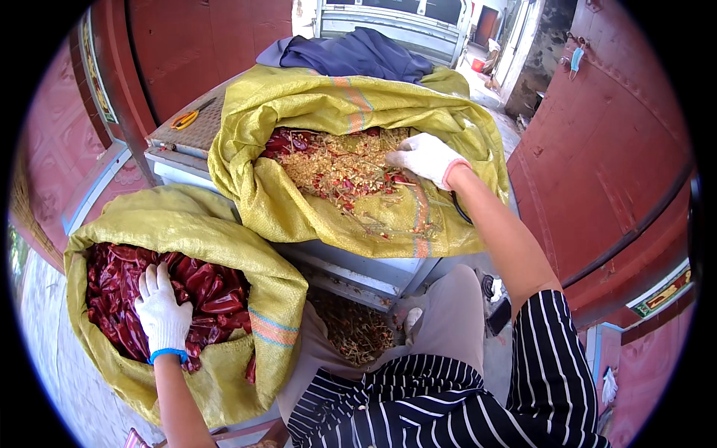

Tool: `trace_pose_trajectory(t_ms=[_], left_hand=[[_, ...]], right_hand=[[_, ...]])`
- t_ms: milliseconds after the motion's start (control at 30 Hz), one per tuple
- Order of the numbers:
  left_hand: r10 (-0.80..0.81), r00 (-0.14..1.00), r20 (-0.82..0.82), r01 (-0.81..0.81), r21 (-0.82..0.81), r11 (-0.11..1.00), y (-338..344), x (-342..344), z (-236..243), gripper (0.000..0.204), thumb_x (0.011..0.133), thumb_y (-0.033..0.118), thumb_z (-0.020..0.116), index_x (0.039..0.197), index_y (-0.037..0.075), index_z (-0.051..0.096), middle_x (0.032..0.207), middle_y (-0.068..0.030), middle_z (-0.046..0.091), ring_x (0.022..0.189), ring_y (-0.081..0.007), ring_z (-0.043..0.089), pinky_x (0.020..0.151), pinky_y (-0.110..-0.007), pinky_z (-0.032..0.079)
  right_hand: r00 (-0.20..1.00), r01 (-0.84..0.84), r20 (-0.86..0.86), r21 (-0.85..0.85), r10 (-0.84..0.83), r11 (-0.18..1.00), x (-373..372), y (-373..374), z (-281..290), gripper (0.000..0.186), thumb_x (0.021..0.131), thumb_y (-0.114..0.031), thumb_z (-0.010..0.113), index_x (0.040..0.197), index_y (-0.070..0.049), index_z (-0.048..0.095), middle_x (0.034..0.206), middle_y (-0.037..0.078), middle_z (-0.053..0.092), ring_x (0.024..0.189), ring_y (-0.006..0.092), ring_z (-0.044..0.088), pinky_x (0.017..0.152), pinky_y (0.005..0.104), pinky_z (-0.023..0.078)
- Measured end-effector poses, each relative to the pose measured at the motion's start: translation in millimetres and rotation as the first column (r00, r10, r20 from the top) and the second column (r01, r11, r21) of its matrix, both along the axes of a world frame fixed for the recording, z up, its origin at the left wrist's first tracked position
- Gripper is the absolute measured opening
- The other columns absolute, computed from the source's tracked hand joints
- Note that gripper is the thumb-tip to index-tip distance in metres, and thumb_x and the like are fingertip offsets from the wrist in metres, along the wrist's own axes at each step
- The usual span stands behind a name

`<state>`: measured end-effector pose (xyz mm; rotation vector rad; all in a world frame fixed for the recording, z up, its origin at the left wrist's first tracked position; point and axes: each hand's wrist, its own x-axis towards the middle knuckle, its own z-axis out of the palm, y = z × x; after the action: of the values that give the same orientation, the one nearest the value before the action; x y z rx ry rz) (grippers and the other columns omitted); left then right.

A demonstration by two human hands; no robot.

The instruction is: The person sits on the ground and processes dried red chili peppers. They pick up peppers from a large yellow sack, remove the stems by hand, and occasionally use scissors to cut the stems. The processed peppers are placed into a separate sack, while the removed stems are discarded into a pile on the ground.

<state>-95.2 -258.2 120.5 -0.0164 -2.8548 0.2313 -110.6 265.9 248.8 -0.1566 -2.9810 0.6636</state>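
Observation:
My left hand [162, 310], in a white knit glove with a blue cuff, lies with fingers stretched out on dried red chili peppers [216, 291]. They fill a yellow woven sack [179, 213] at the lower left. My right hand [427, 158], gloved in white with a pink cuff, is at the right side of a second yellow woven sack [299, 97]. Its fingers are bent together over the loose seeds [321, 175], stems and pepper bits there; whatever they pinch is hidden. A few whole peppers [287, 142] show at this sack's left end.
Orange-handled scissors [184, 119] lie on the brown-topped surface behind the sacks. Dark blue cloth [358, 54] is heaped at the back. Stems and scraps [355, 328] cover the floor between my legs. A red metal door [605, 149] stands on the right.

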Motion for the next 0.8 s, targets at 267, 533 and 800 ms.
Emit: trace_pose_trajectory(t_ms=[267,533,800], left_hand=[[-0.181,0.968,-0.175,0.238,0.399,0.885,-8.9,4.4,60.6,0.07,0.072,0.007,0.066,0.14,0.007,0.048,0.145,-0.0193,0.05,0.135,-0.0373,0.047,0.108,-0.045,0.042],[-0.221,0.92,-0.323,0.377,0.584,0.719,85.2,-71.5,104.6,0.094,0.071,0.028,0.083,0.15,0.006,0.037,0.148,-0.0215,0.047,0.136,-0.0369,0.046,0.11,-0.043,0.042],[-0.178,0.97,-0.164,0.238,0.505,0.83,222.2,-153.6,138.3,0.122,0.062,0.047,0.088,0.154,0.004,0.021,0.154,-0.0225,0.035,0.14,-0.0377,0.04,0.108,-0.047,0.043]], right_hand=[[0.956,0.292,0.23,-0.663,-0.184,0.689,-131.5,-34.7,-33.9,0.049,0.092,-0.057,0.065,0.105,-0.01,0.061,0.074,0.006,0.065,0.05,0.009,0.045,0.045,0.0265,0.033],[0.987,-0.06,-0.063,-0.998,-0.15,0.024,-194.4,-63.3,-19.9,0.02,0.103,-0.026,0.053,0.119,-0.015,0.054,0.086,0.008,0.066,0.064,0.02,0.065,0.044,0.0274,0.042],[0.966,-0.225,-0.258,-0.866,0.014,-0.446,-204.0,-72.4,4.1,0.017,0.104,-0.019,0.048,0.113,-0.007,0.056,0.098,0.007,0.064,0.069,0.0181,0.058,0.049,0.0274,0.043]])
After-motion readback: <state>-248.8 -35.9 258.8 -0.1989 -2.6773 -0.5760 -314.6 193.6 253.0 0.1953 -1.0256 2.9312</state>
